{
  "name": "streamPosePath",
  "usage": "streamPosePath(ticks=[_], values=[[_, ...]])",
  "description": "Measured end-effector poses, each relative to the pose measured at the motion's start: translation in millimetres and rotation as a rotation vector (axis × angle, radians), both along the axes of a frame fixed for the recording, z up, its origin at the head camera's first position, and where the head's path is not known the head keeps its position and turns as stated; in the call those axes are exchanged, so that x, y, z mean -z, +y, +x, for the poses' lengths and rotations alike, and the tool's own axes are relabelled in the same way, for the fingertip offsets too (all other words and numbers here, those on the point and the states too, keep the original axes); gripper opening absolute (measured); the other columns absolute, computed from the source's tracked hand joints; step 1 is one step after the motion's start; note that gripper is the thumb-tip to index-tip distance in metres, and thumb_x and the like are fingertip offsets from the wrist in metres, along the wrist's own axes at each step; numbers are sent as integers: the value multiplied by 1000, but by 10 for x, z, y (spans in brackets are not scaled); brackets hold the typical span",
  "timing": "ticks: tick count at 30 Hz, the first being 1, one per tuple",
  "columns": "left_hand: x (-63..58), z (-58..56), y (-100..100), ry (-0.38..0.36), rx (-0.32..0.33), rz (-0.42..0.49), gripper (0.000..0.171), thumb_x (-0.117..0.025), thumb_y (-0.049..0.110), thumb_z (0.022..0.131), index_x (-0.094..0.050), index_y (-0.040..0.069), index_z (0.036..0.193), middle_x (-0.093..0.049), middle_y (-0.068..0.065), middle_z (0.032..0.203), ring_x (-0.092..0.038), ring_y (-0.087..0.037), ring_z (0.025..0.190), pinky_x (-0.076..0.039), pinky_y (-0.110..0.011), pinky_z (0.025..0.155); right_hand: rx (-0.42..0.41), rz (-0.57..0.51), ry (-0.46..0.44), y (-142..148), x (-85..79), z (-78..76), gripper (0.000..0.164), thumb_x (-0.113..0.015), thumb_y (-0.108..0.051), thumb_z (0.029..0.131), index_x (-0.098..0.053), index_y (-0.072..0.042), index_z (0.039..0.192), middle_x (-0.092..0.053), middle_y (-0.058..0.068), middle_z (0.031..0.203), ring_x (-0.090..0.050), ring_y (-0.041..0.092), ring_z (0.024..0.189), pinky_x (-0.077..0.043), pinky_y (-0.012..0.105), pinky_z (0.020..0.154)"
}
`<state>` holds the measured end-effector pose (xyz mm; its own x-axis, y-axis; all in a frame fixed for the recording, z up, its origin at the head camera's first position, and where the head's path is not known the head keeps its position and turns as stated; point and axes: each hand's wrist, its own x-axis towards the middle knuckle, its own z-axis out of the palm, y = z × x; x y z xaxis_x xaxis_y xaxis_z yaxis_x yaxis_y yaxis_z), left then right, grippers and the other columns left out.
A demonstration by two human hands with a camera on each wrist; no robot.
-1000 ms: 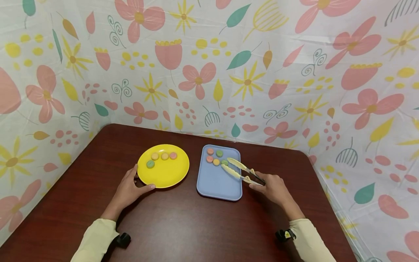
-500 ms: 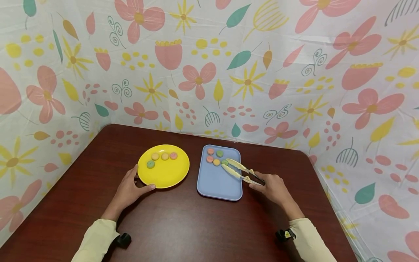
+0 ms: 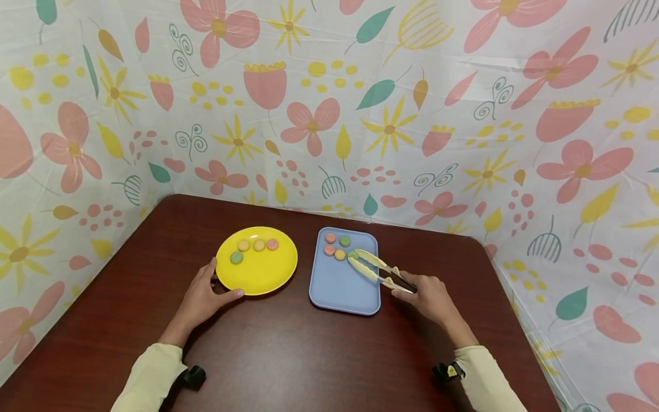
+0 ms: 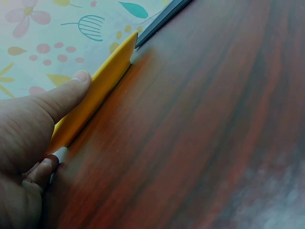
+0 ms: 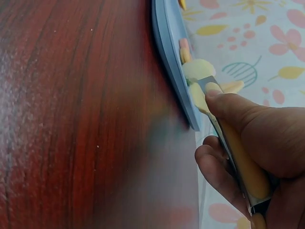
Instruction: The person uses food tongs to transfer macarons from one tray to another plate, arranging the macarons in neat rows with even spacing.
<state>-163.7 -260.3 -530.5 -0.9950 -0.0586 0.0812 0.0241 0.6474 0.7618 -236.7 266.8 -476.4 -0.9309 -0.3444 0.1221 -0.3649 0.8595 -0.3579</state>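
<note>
My left hand [image 3: 203, 296] grips the near-left rim of a round yellow plate [image 3: 257, 280]. In the left wrist view the thumb [image 4: 71, 90] lies over the plate's edge [image 4: 102, 86] and fingertips curl below it. Three macarons in cream and pink line the plate's back, with a green one nearer the left. My right hand [image 3: 429, 294] holds metal tongs [image 3: 378, 260] with pale yellow tips, its thumb [image 5: 233, 102] along one arm. The tongs' tips stand apart over a blue rectangular tray [image 3: 342, 292], right at a green macaron [image 3: 353, 256].
Several other macarons sit toward the tray's back left, among them a pink one [image 3: 329, 250], a yellow one [image 3: 340, 255] and a green one [image 3: 345, 241]. Plate and tray lie apart on a dark wooden table [image 3: 288, 355]. A flower-print sheet [image 3: 319, 166] hangs behind and beside it.
The tongs' tips have drawn slightly closer to each other at the green macaron. The left hand, plate and tray stay where they were.
</note>
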Motion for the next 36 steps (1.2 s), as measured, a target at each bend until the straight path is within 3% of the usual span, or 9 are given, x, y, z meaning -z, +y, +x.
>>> streamPosePath(ticks=[16,24,31,36], values=[[2,-8,-9,-13,-4,-8,123,-82,57,81,-10,2,164,-34,-27,151,-49,-34,116,-46,-52,94,-26,-41,56,-99,-89,33,60,-79,-40,90,-63,-13,142,-73,15,120,-70,26,96,-54,47,78],[-12,0,-14,-11,-4,-7,124,-82,56,81,-9,0,163,-31,-29,153,-49,-35,117,-45,-53,95,-76,-53,86,-278,-251,27,57,-80,-36,90,-65,-15,141,-76,9,107,-56,17,72,-44,35,66],[-5,5,-13,-12,-2,-1,123,-82,56,81,-10,0,163,-30,-29,155,-49,-36,120,-46,-54,97,-89,-78,52,-534,-343,-10,60,-81,-34,89,-63,-8,141,-74,15,118,-58,16,74,-43,32,64],[-6,0,-6,-9,-3,-2,123,-82,56,81,-10,0,163,-30,-29,155,-49,-36,120,-46,-54,97,-114,-93,3,-742,-400,-45,62,-81,-33,89,-61,-7,142,-74,10,93,-45,13,61,-36,26,53]])
